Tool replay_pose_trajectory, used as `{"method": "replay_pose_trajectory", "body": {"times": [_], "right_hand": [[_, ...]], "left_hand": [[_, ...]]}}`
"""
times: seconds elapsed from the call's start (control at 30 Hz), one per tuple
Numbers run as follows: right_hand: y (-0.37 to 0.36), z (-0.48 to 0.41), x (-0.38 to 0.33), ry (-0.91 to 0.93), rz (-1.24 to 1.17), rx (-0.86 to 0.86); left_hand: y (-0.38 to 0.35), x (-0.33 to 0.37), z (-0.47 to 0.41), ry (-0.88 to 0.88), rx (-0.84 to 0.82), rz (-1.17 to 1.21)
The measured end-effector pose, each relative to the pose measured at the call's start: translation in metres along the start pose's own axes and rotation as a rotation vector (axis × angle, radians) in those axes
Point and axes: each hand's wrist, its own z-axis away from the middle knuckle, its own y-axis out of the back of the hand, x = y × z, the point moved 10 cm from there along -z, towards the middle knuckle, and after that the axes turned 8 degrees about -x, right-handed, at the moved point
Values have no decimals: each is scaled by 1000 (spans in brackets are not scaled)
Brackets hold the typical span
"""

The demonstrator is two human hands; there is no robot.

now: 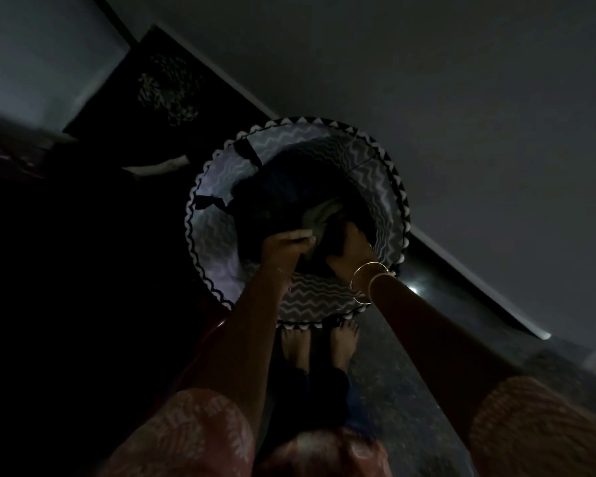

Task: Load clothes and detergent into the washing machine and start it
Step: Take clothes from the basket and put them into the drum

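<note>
Inside the basket [210, 218], left hand [287, 245] and right hand [351, 253] hold clothes [319, 212] in curled grips.

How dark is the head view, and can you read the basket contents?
Head view: badly underexposed; basket readable by its white-trimmed rim; clothes inside are a dark mass, only one pale garment distinct; small glare spot on the floor beside it.

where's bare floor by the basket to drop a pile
The speckled floor right of the laundry basket, between its rim and the skirting, shows bare. Inside it is crowded: clothes, left hand and right hand. Left of the basket is too dark to judge.
</note>
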Motion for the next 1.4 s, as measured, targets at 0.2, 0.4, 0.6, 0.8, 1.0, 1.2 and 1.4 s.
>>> {"method": "replay_pose_trajectory", "body": {"times": [0.2, 0.4, 0.6, 0.8, 1.0, 1.2, 1.4], "right_hand": [[37, 54, -44, 148, -172, 35], [65, 99, -86, 247, -150, -81], [84, 168, -132, 248, -82, -176], [101, 206, -168, 332, -200, -80], [114, 212, -170, 165, -75, -15], [130, 259, -220, 228, -100, 182], [123, 300, -260, 334, -226, 274]], "left_hand": [[-34, 60, 86, 88, -187, 467], [-32, 123, 163, 158, -301, 445], [-42, 196, 247, 98, -469, 497], [-33, 247, 303, 44, -529, 656], [-12, 273, 343, -11, -480, 679], [29, 283, 377, -74, -381, 756], [65, 294, 415, -145, -424, 761]]}}
